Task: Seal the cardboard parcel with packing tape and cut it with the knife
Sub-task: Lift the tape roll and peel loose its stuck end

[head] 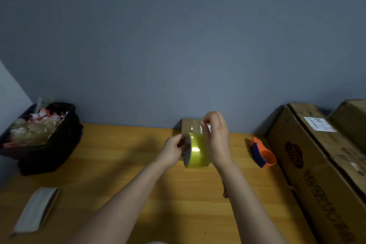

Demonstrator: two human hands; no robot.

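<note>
left hand (174, 149): closed on the side of the tape roll (195, 150), at its 9 o'clock, fingers hooked toward the core.
right hand (215, 138): at the roll's 3 o'clock; fingertips (206, 120) pinched narrow at its 12 o'clock, apparently on the free end of the tape, though blur hides the tape itself.
parcel (190, 126): small, on the table (118, 164) against the wall (158, 45), directly behind the roll at 12 o'clock, partly hidden by both hands.
knife: possibly the dark item (225, 191) showing beside the right forearm at 5 o'clock; too hidden to confirm.
dispenser (262, 153): orange and blue, at 3 o'clock, well apart, untouched.
step in hand: judged as freeing the tape end; nothing seen laid on the parcel yet.
method: keep the roll steady in the left hand, draw the end out straight and taut, and press it down on the parcel's seam before pulling more.
risk: slack tape may fold and stick to itself.
</note>
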